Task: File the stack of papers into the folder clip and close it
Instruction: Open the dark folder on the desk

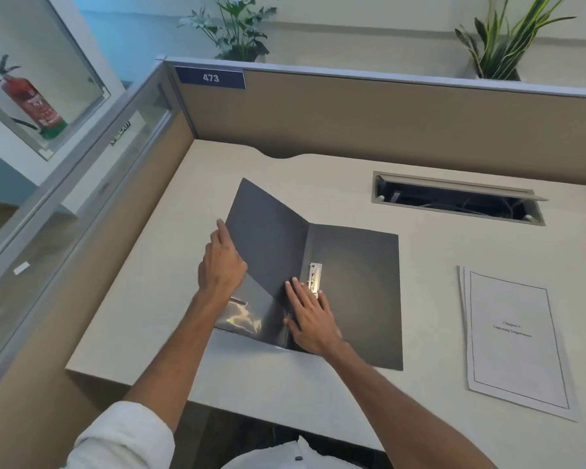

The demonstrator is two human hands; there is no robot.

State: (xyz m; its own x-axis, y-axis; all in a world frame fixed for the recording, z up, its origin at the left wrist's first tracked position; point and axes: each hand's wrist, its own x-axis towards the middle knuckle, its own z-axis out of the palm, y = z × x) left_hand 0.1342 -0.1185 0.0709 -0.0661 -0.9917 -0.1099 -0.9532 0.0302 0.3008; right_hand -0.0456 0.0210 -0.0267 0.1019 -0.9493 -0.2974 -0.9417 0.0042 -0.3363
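Folder (352, 299), dark grey, lay open on the desk (318, 184) with its right panel flat and its left cover (268, 238) raised at a slant. Fingers of the left hand (222, 262) were extended along the outer edge of the raised cover, the index finger pointing up that edge; the thumb was hidden behind the hand, so whether the cover was pinched or merely propped could not be determined. Fingers of the right hand (313, 316) lay spread and flat on the inner panel beside the spine fold, fingertips touching the lower end of the metal clip (315, 277), with nothing gripped. Detail of the clip mechanism was too small to resolve, and its lower part was covered by the fingers. A glossy patch with bright reflections sat on the lower part of the left cover, partly hidden by the left forearm.

Both forearms were bare; a white rolled sleeve (122, 438) was cut off at the lower frame edge.

Stack of papers (515, 340) lay on the desk well apart to the right of the folder, untouched; the printed title on the bordered top sheet was blurred and illegible.

An open cable tray (454, 198) was recessed in the desk behind the folder. A partition (386, 120) carried a label reading 473 (210, 78)
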